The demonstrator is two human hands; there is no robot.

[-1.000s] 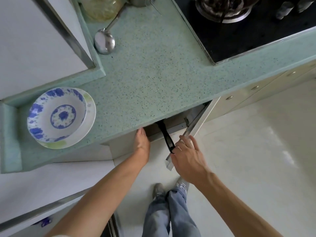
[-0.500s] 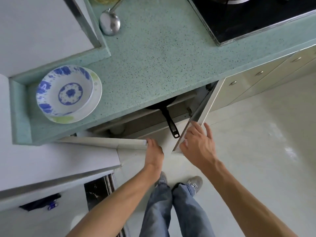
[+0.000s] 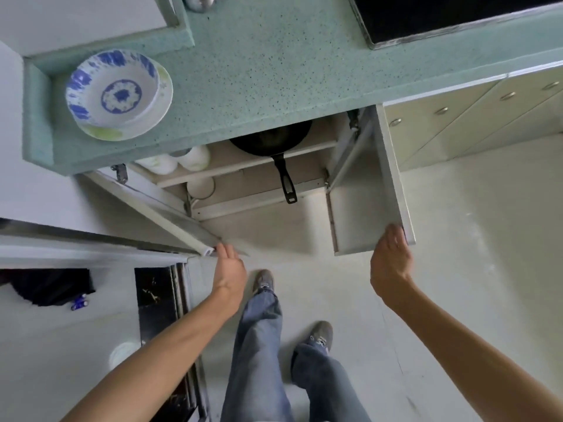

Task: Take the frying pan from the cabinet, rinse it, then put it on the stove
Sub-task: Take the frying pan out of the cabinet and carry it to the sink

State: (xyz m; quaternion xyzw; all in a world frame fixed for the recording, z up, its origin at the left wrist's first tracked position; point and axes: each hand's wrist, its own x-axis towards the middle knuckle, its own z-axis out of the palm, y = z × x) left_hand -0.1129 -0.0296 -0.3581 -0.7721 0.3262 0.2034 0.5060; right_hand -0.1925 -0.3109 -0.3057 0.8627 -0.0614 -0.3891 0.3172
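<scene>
A black frying pan [image 3: 271, 140] rests on the upper shelf of the open cabinet under the green counter, its long handle [image 3: 286, 184] sticking out toward me. My left hand [image 3: 229, 269] touches the outer edge of the left cabinet door [image 3: 158, 208]. My right hand [image 3: 391, 260] grips the lower corner of the right cabinet door [image 3: 365, 190]. Both doors stand swung wide. Only the black stove's [image 3: 441, 16] near corner shows at the top right.
A blue-patterned bowl on a plate [image 3: 118, 92] sits on the green speckled counter [image 3: 274, 71] at left. White bowls [image 3: 173, 161] stand on the shelf left of the pan. Closed cabinet doors with round knobs [image 3: 441, 111] run to the right. My legs and shoes are below.
Both cabinet doors have swung from nearly closed to wide open, pulled by my hands. The pan and white bowls inside have come into view, and I have stepped back.
</scene>
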